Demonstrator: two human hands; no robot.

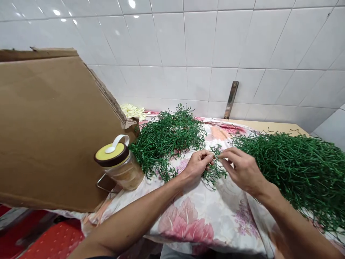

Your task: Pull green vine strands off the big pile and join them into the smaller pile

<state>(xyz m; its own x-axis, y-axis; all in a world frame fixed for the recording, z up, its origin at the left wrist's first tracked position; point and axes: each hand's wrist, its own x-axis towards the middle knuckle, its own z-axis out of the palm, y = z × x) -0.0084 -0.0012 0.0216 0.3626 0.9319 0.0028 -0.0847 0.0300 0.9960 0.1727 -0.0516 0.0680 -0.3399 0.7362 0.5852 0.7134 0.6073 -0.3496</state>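
Left hand (198,166) and right hand (241,169) close together, neither spread: fingertips of both pinch a small green sprig (215,169) between them. Left fingers curl around its stem; right thumb and forefinger nip the upper end. Lower fronds of the sprig hang free over a floral cloth (188,223), pink and lilac print, spread on the table (265,126).

Large heap of green sprigs (291,172) on the cloth, just beside the right hand. Second heap of green sprigs (167,140) beyond the left hand, apart from the first.

Left of the second heap and touching it, an upright glass jar (126,174) with a yellow-and-brown lid (111,154) and white loop handle; brownish contents. Thin wire frame (104,184) at its foot.

Big cardboard sheet (54,126) stands further left. Pale cream flowers (132,111) sit behind its edge. Beyond, white tiled wall (188,43) with a metal bracket (231,100).
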